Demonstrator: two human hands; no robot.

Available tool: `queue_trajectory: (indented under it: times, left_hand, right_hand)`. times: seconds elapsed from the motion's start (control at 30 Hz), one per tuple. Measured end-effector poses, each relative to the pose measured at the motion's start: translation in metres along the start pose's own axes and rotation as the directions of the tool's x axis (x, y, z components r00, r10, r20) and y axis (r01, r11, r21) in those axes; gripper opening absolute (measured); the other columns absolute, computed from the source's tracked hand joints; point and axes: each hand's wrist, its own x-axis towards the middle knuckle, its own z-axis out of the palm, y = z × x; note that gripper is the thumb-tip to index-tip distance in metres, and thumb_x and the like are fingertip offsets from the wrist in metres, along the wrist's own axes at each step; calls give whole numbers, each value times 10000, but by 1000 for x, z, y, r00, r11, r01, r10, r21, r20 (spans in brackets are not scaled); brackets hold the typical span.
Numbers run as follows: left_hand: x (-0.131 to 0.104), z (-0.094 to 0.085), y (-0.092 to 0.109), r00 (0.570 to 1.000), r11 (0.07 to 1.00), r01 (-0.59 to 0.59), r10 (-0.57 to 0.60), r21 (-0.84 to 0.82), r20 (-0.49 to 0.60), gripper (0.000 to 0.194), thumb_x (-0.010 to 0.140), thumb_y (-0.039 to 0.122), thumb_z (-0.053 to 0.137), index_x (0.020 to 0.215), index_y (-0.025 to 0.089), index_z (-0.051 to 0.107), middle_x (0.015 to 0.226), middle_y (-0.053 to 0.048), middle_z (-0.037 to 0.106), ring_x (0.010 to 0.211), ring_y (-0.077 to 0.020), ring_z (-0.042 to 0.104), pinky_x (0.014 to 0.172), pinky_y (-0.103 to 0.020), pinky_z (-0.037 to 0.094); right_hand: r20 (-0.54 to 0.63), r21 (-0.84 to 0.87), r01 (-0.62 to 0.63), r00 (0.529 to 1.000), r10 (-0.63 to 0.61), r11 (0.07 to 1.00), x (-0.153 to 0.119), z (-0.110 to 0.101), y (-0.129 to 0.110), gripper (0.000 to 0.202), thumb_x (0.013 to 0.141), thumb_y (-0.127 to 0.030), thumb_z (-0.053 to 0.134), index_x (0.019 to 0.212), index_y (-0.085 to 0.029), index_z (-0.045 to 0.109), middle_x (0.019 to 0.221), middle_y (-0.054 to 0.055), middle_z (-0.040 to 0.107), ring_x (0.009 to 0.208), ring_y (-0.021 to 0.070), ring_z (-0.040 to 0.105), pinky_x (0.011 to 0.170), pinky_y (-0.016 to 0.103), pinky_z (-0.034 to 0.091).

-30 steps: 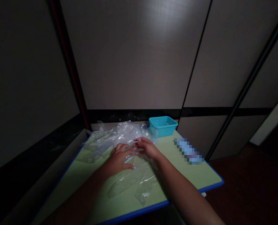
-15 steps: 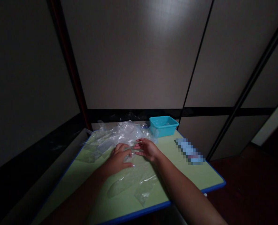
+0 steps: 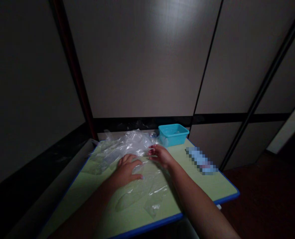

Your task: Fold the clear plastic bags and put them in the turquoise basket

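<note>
A clear plastic bag (image 3: 154, 194) lies spread on the table's near half, its upper part reaching up between my hands. My left hand (image 3: 127, 169) rests on it, palm down, fingers spread and thumb held apart. To its right, my right hand (image 3: 161, 155) is turned sideways with curled fingers, which appear to pinch the bag's film; the fingertips are dim and partly hidden. Just beyond both hands lies a crumpled heap of clear plastic bags (image 3: 127, 144).
A turquoise plastic basket (image 3: 174, 140) stands at the table's back right. A blurred light-blue item (image 3: 200, 161) lies along the right side. The pale green table (image 3: 212, 186) has a blue edge. Large cabinet panels (image 3: 142, 73) rise close behind it.
My right hand has shifted slightly right and away from my left, its fingers drawn closer together. My left hand has barely moved, staying on the bag.
</note>
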Motion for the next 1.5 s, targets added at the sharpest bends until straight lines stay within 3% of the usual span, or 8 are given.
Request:
queue_trajectory:
  times: [0.17, 0.43, 0.53, 0.7, 0.8, 0.93, 1.2, 1.5]
  left_hand:
    - [-5, -2, 3, 983, 997, 67, -73, 41, 168, 748, 606, 637, 647, 1284, 404, 433, 1499, -77, 139, 1349, -377, -17, 999, -612, 61]
    - [-9, -4, 4, 935, 983, 167, -183, 79, 305, 908, 581, 699, 596, 1366, 398, 252, 1491, -97, -30, 1329, -361, -140, 965, -661, 2]
    - [-11, -6, 4, 923, 979, 184, -202, 88, 328, 915, 588, 698, 586, 1374, 377, 245, 1484, -111, -29, 1329, -364, -132, 960, -669, -2]
    - [-8, -7, 6, 939, 979, 195, -203, 56, 276, 875, 638, 657, 585, 1383, 358, 237, 1490, -103, -13, 1337, -354, -117, 974, -656, 26]
    - [-4, -8, 5, 963, 975, 214, -222, 67, 154, 675, 766, 564, 515, 1369, 371, 281, 1499, -72, 40, 1352, -335, -76, 982, -647, 17]
    - [-3, -7, 3, 961, 966, 247, -255, 81, 110, 549, 826, 540, 449, 1343, 396, 333, 1499, -67, 100, 1358, -338, -17, 975, -653, 14]
    - [-10, 0, 1, 953, 972, 211, -228, 99, 202, 555, 784, 586, 477, 1308, 442, 362, 1500, -55, 76, 1348, -347, -69, 965, -659, 13]
    - [-5, -6, 12, 983, 983, 172, -176, 71, 56, 621, 778, 463, 570, 1342, 415, 314, 1504, -57, -38, 1349, -346, -89, 986, -633, 52]
  right_hand:
    - [-25, -372, 112, 991, -131, 921, -5, -17, -19, 368, 834, -483, 414, 993, -184, 559, 936, 67, 630, 936, 201, 583, 818, 375, 445]
    - [16, -987, 22, 999, -39, 156, -18, -14, -13, 725, 841, -530, 403, 1436, -209, 140, 1501, 100, -20, 1370, 237, -23, 1061, 502, 50]
    - [142, -989, 138, 987, 73, 58, -25, 6, -3, 712, 851, -598, 310, 1432, -305, 21, 1491, 52, -112, 1363, 215, -86, 1048, 528, 13]
    - [128, -989, 143, 957, 259, -40, -28, 10, -4, 752, 809, -655, 334, 1420, -346, 22, 1503, 44, -5, 1364, 266, -59, 981, 637, -31]
    - [-40, -999, -40, 999, 5, -4, -22, -4, -13, 735, 834, -601, 348, 1427, -320, 16, 1505, 56, 16, 1367, 265, -39, 990, 635, 26]
    - [-242, -966, -197, 916, -319, 169, -13, -18, -22, 660, 876, -472, 363, 1438, -238, 110, 1486, 115, 152, 1354, 273, 147, 1009, 561, 190]
    - [82, -981, 119, 971, -226, 156, -14, -14, -10, 512, 821, -425, 508, 1204, -88, 547, 1227, 150, 554, 1136, 229, 501, 956, 285, 349]
    - [-55, -998, -43, 964, -259, 53, -14, -12, -19, 369, 849, -391, 470, 1107, -146, 568, 1053, 124, 613, 944, 201, 577, 753, 259, 410]
